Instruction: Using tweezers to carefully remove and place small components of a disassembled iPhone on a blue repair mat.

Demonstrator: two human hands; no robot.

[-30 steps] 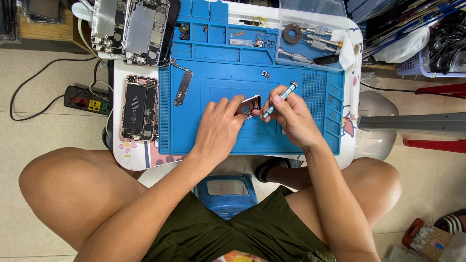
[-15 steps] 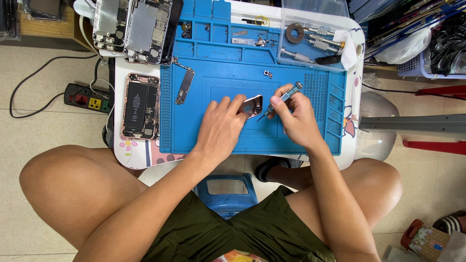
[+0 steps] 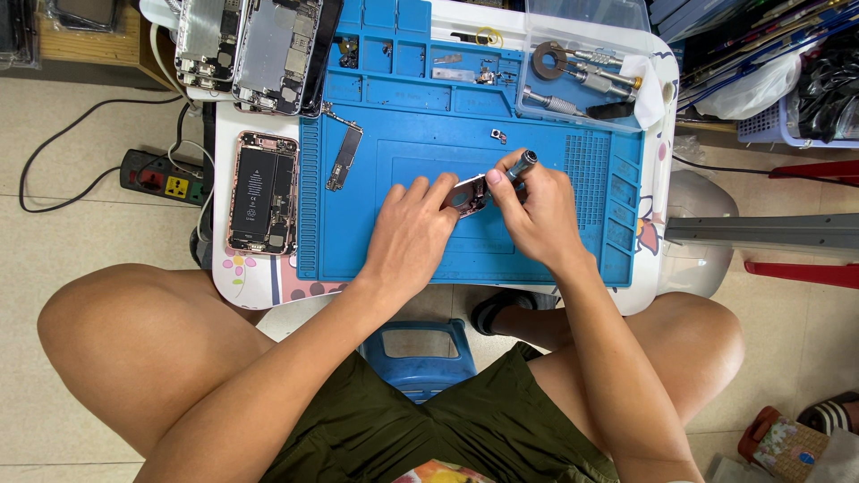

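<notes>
My left hand (image 3: pixel 413 231) rests on the blue work mat (image 3: pixel 403 116) and pinches a small dark phone part (image 3: pixel 469 194) at its fingertips. My right hand (image 3: pixel 537 213) grips a small screwdriver (image 3: pixel 519 165) with a blue and silver handle, held steeply with its tip down on that part. Both hands meet at the middle of the mat. The underside of the part is hidden by my fingers.
An opened phone (image 3: pixel 264 192) showing its battery lies left of the mat, with a logic board (image 3: pixel 344 156) beside it. More opened phones (image 3: pixel 259 49) lie at the top left. A clear tray (image 3: pixel 582 76) holds tools. A power strip (image 3: pixel 165 177) sits on the floor.
My right hand has tilted the screwdriver from a slant to nearly upright over the part. My left hand has kept its hold on the part.
</notes>
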